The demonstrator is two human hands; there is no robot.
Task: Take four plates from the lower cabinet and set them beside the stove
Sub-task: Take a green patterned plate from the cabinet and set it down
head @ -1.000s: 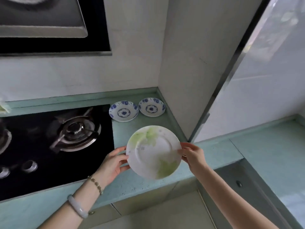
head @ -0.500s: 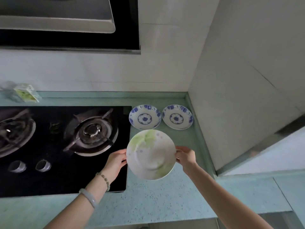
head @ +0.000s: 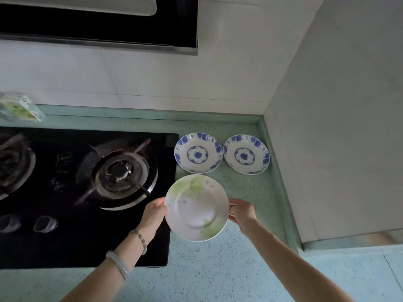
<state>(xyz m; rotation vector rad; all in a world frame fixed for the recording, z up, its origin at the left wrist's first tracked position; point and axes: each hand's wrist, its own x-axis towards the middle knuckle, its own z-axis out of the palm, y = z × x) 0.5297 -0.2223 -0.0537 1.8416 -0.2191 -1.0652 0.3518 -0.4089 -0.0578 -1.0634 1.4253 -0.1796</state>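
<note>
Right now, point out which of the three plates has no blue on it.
The green-leaf plate, held by its rim between the left hand and right hand. The two blue-patterned plates lie behind it on the counter.

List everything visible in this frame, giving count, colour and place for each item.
blue-patterned plates: two, white with blue flowers, side by side on the counter right of the stove
green-leaf plate: one, white with green, in front of the blue ones, held by its rim
stove: one, black glass, left
burners: two, dark metal, on the stove
knobs: two, silvery, stove front
counter: one, speckled pale green
range hood: one, black and silver, top left
packet: one, green and white, behind the stove
bracelets: two, beaded and pale, left wrist
left hand: grips the plate's left rim
right hand: grips its right rim
</note>
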